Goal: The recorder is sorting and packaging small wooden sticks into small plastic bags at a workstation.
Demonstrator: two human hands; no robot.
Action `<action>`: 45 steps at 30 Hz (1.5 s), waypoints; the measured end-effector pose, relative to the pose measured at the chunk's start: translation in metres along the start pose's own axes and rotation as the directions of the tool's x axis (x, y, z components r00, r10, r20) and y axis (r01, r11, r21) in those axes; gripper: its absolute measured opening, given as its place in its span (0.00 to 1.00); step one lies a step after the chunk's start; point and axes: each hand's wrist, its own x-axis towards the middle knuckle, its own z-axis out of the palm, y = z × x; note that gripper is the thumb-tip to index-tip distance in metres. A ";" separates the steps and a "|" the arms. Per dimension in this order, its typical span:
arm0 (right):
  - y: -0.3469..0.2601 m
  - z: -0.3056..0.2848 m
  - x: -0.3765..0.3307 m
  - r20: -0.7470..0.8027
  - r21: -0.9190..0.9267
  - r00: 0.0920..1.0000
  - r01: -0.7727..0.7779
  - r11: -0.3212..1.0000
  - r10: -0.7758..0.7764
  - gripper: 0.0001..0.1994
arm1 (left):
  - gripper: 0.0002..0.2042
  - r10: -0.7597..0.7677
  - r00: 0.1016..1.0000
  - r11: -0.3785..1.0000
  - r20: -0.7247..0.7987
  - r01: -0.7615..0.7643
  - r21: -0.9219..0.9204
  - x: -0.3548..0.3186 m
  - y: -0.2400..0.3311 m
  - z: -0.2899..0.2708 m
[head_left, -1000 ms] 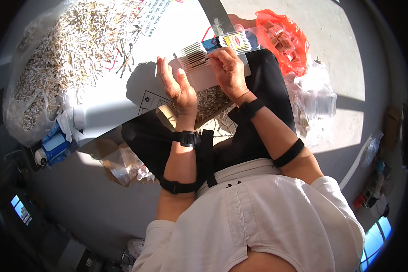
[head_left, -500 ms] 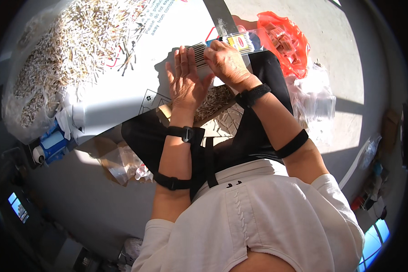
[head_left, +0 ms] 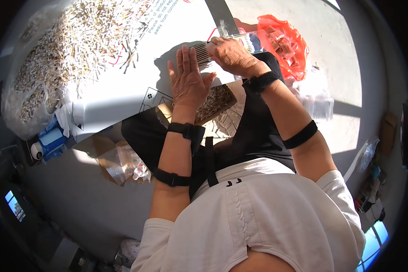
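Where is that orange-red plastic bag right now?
In the head view, the orange-red plastic bag lies at the upper right, just beyond the right hand and beside the white sheet strewn with small sticks.

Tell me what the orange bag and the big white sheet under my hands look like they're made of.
The orange bag looks like thin glossy plastic: it crinkles and glows in the sun. The white sheet looks like matte cardboard, flat and stiff with a straight edge.

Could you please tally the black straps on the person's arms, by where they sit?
Wrist straps: 2, left wrist strap and right wrist strap.
Upper forearm bands: 2, left forearm band and right forearm band.
Total: 4.
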 end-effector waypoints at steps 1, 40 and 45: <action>0.003 -0.006 -0.004 0.000 -0.003 1.000 0.000 1.000 0.000 0.05 | 0.44 0.004 1.000 1.000 -0.003 -0.004 0.012 0.000 0.000 0.000; -0.028 0.018 -0.031 -0.209 0.321 0.922 -0.251 0.913 0.327 0.05 | 0.42 -0.004 1.000 0.999 0.008 0.003 0.045 0.001 -0.003 0.003; -0.029 0.019 -0.029 -0.214 0.297 0.925 -0.244 0.923 0.313 0.03 | 0.42 -0.011 1.000 0.999 0.006 0.011 0.030 0.001 -0.003 0.002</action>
